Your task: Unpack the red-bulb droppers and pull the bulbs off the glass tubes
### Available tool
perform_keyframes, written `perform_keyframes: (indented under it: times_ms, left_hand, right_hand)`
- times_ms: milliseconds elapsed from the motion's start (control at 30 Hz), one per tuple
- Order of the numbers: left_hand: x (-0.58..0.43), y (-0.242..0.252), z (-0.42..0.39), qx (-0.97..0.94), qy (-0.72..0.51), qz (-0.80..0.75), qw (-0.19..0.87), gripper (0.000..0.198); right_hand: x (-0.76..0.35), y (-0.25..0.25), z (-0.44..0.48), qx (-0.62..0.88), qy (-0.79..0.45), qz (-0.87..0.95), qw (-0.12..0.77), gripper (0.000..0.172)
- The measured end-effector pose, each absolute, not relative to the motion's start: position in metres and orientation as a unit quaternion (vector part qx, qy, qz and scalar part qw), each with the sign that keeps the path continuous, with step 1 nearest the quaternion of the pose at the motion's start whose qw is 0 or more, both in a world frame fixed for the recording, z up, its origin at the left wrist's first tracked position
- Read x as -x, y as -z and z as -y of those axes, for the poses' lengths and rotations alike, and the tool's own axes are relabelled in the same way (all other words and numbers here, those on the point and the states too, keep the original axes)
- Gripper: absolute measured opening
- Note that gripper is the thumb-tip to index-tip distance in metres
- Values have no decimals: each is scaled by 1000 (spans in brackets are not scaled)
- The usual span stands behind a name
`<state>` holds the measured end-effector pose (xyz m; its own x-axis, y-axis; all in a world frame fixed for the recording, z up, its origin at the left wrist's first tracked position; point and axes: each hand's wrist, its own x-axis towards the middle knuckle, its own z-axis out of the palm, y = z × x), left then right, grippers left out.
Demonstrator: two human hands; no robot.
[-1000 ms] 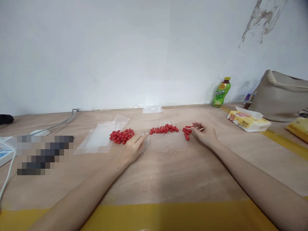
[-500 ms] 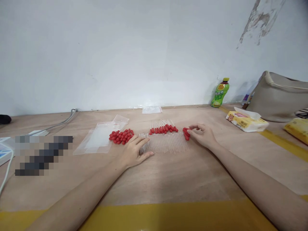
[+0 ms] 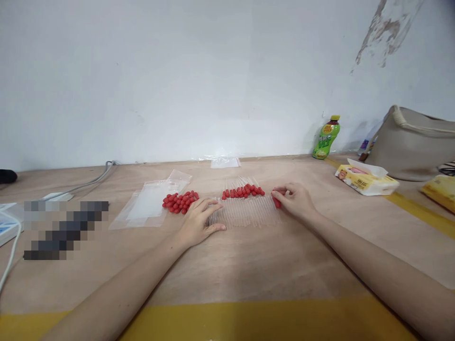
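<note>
A row of clear, thin tubes (image 3: 249, 212) lies side by side on the table. My left hand (image 3: 199, 220) rests at the row's left end, thumb and fingers apart, touching the tubes. Beside that hand is a pile of red rubber bulbs (image 3: 177, 202). Behind the row, several more red bulbs (image 3: 243, 191) sit on the ends of other clear tubes. At the right end, my right hand (image 3: 293, 200) has its thumb and fingers closed on a red rubber bulb (image 3: 276, 202); the fingers partly cover it.
Clear plastic bags (image 3: 145, 201) lie left of the pile, and another bag (image 3: 225, 163) is near the wall. To the right stand a green drink bottle (image 3: 326, 137), a tissue pack (image 3: 366, 179) and a grey bag (image 3: 408, 142). A cable (image 3: 94, 180) runs along the left.
My right hand has closed in slightly leftward over the red bulbs, covering more of them. My left hand stays nearly still at the tubes.
</note>
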<state>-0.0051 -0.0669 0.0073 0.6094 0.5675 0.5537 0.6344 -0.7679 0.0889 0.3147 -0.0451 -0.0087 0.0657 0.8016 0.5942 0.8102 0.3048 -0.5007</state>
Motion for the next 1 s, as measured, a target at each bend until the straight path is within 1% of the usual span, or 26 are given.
perform_keyframes:
  times_ms: [100, 200, 333, 400, 467, 600, 633, 733, 800, 900, 1000]
  left_hand:
    - [6, -8, 67, 892, 286, 346, 61, 53]
    - [7, -9, 70, 889, 291, 348, 70, 56]
    - [7, -9, 74, 876, 322, 349, 87, 43]
    - [6, -8, 74, 873, 332, 345, 89, 35]
    - [6, -7, 73, 872, 340, 341, 91, 30]
    - [6, -4, 70, 871, 347, 334, 97, 29]
    - [6, -3, 69, 872, 345, 332, 100, 29]
    - [5, -2, 69, 875, 337, 325, 120, 33]
    - [2, -2, 70, 877, 331, 320, 136, 39]
    - [-5, -2, 74, 884, 325, 303, 148, 45]
    - [-12, -2, 78, 891, 326, 272, 163, 47]
  right_hand:
    - [-295, -4, 39, 605, 4, 723, 333, 29]
    - [-277, -12, 31, 643, 28, 716, 271, 32]
    - [-264, -14, 24, 672, 27, 700, 240, 25]
    - [-263, -14, 23, 678, 25, 693, 244, 22]
    - [-265, -16, 22, 687, 13, 676, 267, 23]
    - [-275, -26, 27, 689, -62, 620, 371, 24]
    - [-277, -28, 30, 676, -65, 617, 397, 23]
    - [-283, -25, 47, 590, -2, 670, 451, 20]
    - [-282, -17, 62, 509, 41, 729, 456, 20]
    - [-275, -1, 84, 422, 44, 787, 449, 20]
    - [-265, 9, 95, 374, 38, 818, 435, 19]
